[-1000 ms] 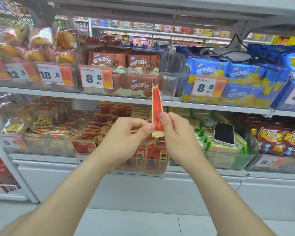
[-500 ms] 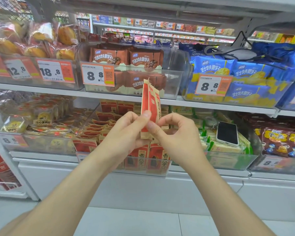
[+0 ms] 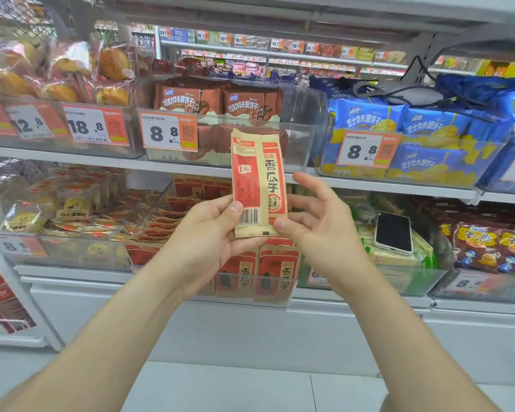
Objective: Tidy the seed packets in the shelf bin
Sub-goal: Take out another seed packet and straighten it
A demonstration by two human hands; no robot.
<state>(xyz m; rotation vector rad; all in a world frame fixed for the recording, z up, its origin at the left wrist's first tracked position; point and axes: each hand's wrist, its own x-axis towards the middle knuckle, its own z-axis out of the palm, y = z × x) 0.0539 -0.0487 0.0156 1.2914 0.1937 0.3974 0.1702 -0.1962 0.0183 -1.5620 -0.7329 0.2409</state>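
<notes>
Upright in front of the shelves is a red and beige seed packet (image 3: 257, 179), its printed back with the barcode turned to me. My left hand (image 3: 211, 236) holds its lower left part, thumb on the face beside the barcode. My right hand (image 3: 315, 227) pinches the lower right corner, its other fingers spread loosely. Below the hands stands the clear shelf bin (image 3: 280, 288), with more seed packets (image 3: 241, 275) upright at its front and several lying slanted further back.
A phone (image 3: 393, 231) lies on green-white packets in the bin to the right. Above are a clear bin of brown wafer packs (image 3: 250, 104) and one of blue wafer packs (image 3: 369, 117). Egg-yolk pastries (image 3: 72, 203) fill the left bin. White floor lies below.
The packet has turned from edge-on to flat, its back facing me. It has also risen a little. Both hands shifted to its lower corners, and the right fingers opened out.
</notes>
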